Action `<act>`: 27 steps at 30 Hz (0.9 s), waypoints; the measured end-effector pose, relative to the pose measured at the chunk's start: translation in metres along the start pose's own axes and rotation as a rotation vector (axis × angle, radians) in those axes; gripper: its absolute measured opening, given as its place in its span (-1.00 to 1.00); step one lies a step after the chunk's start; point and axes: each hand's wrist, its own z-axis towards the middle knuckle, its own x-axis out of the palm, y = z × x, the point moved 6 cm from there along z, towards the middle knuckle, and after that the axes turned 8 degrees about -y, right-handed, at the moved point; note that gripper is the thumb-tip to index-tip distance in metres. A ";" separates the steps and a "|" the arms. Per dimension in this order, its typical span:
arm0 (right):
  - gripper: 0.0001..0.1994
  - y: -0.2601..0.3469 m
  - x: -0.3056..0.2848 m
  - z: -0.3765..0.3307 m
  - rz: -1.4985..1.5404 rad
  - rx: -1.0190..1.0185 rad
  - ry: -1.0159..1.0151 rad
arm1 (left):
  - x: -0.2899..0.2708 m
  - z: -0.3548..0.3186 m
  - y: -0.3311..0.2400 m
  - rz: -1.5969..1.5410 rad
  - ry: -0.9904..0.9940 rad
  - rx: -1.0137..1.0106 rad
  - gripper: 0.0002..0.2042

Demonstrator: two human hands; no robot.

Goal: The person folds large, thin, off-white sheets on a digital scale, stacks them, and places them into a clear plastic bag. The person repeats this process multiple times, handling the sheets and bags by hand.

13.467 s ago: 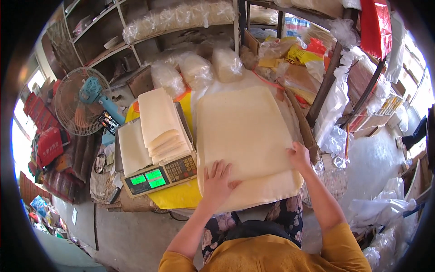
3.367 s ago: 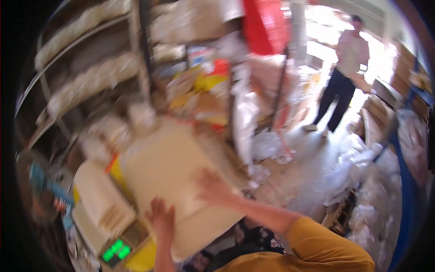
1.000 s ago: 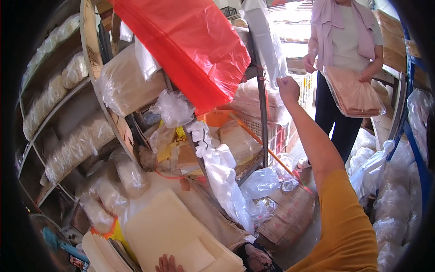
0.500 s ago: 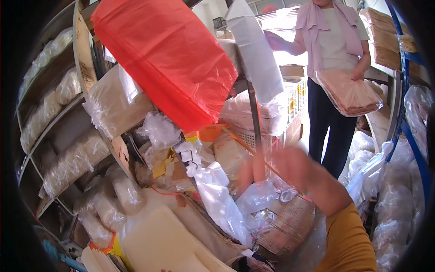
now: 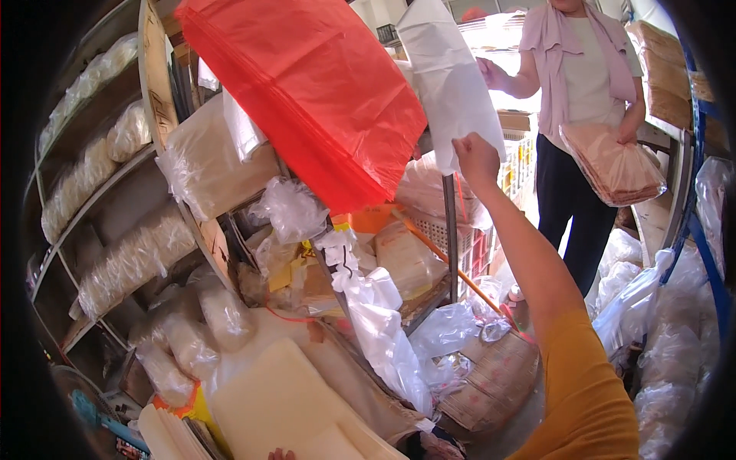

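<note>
My right hand (image 5: 475,159) is raised high, fingers pinched shut on the lower edge of a white plastic bag (image 5: 448,77). The bag is thin, matte, flat and looks empty; long axis runs near vertical, tilted slightly, upper end toward the top of view. A second person's hand (image 5: 491,73) holds its right edge; that person also carries a clear bag of flat brownish sheets (image 5: 613,165) against the hip. Left of the white bag hangs a big glossy red plastic bag (image 5: 307,92), slanted. My left hand (image 5: 280,455): only fingertips show at the bottom edge, touching the pale sheet stack (image 5: 284,399) on the table; can't tell their grip. Shelves (image 5: 100,192) at left hold clear bags of pale, lumpy goods.
</note>
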 end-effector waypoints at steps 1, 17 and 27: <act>-0.79 0.003 -0.014 -0.008 0.085 -0.018 0.012 | -0.001 0.000 0.001 0.007 -0.007 0.006 -0.56; -0.80 0.121 -0.234 -0.320 0.280 -1.062 1.004 | -0.012 0.111 -0.253 -1.346 0.391 0.231 -0.35; -0.80 0.052 -0.291 -0.219 0.342 0.102 0.667 | -0.041 0.064 -0.248 -1.579 0.786 0.034 -0.29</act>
